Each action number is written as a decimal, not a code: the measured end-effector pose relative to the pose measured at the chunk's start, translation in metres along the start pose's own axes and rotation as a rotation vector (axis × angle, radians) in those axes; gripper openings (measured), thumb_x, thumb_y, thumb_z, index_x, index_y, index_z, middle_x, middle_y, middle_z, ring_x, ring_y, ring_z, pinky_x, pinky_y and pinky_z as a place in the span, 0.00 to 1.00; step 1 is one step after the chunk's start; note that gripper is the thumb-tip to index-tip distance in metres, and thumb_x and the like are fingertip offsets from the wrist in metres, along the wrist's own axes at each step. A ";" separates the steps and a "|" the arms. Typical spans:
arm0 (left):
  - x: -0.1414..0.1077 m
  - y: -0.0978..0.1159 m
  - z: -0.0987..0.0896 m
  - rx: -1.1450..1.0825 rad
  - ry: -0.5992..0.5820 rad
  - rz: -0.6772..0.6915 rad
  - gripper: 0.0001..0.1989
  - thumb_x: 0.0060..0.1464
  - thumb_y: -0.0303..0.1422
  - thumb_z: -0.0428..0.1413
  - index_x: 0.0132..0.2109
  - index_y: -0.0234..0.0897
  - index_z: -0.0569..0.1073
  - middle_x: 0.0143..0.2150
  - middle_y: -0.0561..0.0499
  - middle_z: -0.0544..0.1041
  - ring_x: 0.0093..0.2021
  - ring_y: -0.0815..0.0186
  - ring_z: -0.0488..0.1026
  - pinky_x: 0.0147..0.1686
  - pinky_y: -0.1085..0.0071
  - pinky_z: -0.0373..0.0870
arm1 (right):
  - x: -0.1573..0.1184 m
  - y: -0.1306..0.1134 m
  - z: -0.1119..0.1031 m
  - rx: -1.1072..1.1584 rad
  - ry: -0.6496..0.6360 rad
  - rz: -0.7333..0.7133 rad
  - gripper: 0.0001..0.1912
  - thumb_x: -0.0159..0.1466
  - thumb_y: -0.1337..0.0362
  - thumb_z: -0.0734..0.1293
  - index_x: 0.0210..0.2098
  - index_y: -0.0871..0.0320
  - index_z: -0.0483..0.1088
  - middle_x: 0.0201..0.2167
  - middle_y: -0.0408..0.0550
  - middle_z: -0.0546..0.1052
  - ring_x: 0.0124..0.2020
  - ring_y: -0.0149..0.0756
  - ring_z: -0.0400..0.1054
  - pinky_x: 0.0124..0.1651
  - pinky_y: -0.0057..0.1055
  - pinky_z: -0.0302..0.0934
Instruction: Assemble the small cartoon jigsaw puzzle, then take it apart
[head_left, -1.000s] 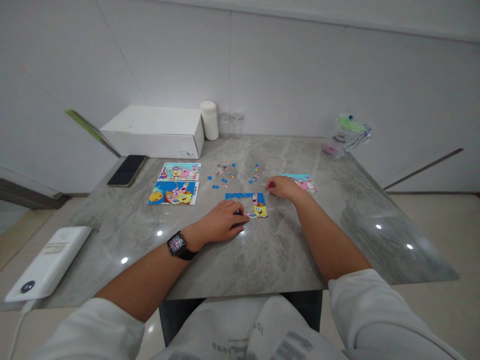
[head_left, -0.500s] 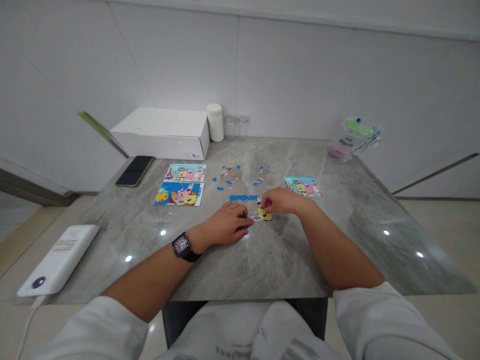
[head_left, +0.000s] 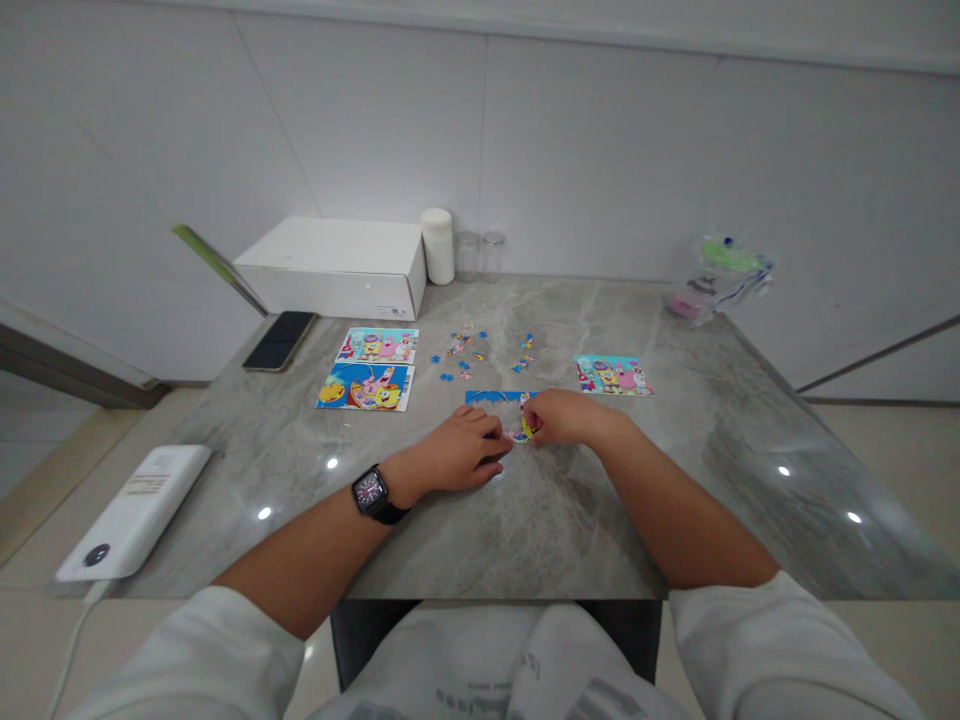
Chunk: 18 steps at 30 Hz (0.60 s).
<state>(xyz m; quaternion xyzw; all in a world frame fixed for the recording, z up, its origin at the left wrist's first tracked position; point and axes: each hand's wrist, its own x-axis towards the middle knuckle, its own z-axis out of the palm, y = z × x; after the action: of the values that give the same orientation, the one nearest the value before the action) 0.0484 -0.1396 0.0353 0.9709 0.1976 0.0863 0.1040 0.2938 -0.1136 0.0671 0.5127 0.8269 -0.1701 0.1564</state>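
A partly joined jigsaw puzzle lies before me on the table; its blue top strip shows, along with pieces at its right side and bottom edge. My left hand rests palm down at the puzzle's lower left, fingers loosely bent and thumb apart, fingertips touching the bottom edge. From the right, my right hand has its fingers closed at the yellow puzzle piece on the right side, covering part of it. Loose puzzle pieces lie scattered beyond the puzzle, and another small group lies to their right.
Two picture cards lie at left, and a third picture card at right. Around the table stand a white box, a white bottle, glass jars, a phone, a white power bank and a plastic bag.
My right hand has shifted down slightly along the puzzle's right side, covering more of the yellow piece. My left hand stays at the bottom edge. The whole view has shifted a little.
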 end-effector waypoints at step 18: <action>-0.003 -0.003 0.000 -0.018 0.040 0.007 0.14 0.69 0.42 0.57 0.55 0.43 0.81 0.52 0.44 0.79 0.54 0.54 0.73 0.58 0.54 0.65 | -0.004 -0.003 -0.005 0.014 -0.027 0.007 0.10 0.64 0.58 0.74 0.41 0.56 0.83 0.40 0.52 0.86 0.41 0.43 0.79 0.36 0.30 0.59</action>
<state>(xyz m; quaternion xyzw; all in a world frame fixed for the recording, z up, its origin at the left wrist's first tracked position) 0.0446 -0.1384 0.0339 0.9687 0.1953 0.1077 0.1087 0.2924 -0.1152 0.0737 0.5144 0.8217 -0.1821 0.1645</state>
